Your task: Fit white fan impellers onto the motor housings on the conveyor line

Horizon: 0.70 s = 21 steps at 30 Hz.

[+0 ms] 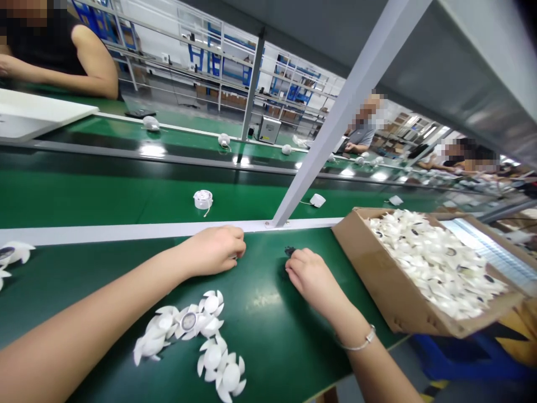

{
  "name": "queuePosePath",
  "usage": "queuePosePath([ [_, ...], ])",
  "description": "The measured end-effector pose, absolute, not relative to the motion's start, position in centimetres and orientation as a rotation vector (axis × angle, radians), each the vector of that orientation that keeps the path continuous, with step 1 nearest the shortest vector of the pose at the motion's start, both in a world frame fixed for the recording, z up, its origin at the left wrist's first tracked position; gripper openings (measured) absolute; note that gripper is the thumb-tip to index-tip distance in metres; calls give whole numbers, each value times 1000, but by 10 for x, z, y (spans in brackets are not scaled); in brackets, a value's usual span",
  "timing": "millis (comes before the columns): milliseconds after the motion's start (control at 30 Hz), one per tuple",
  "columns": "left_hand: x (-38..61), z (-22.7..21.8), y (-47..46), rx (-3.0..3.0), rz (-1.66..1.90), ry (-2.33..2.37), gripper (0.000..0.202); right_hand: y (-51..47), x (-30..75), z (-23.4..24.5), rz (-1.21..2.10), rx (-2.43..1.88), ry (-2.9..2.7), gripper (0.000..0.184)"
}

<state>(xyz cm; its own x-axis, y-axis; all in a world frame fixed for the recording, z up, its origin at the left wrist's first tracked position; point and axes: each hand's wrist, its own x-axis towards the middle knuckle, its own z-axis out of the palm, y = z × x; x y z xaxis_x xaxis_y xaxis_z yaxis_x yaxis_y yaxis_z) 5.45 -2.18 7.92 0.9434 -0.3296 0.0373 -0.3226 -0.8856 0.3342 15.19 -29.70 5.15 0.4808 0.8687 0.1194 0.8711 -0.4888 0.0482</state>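
Logging small black clump (289,252) on green conveyor belt (268,330), at fingertips of right grip (310,274), fingers together against it, clamping unclear. Left grip (213,252), curled shut, lies farther off, above white plastic fan-shaped parts (212,358); brown cardboard box (373,268) sits right.

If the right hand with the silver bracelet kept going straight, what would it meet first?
Probably the small black clump on the green conveyor belt, just ahead of the right hand; they may already touch, as depth is unclear.
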Motion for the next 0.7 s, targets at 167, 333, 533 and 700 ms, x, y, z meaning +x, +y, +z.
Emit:
queuePosePath([
  [167,52,82,-17,2641,-82,-440,20,-285,146,51,-348,-2842,-1589,12],
  [333,52,86,-9,2604,-96,-355,28,-281,145,45,-383,-2890,-1523,10],
  [533,56,79,0,2471,-181,-307,29,-286,150,52,-340,-2868,-1388,10],
  [700,60,75,1,2371,-221,-338,24,-264,158,87,-249,-2708,-1340,13],
])
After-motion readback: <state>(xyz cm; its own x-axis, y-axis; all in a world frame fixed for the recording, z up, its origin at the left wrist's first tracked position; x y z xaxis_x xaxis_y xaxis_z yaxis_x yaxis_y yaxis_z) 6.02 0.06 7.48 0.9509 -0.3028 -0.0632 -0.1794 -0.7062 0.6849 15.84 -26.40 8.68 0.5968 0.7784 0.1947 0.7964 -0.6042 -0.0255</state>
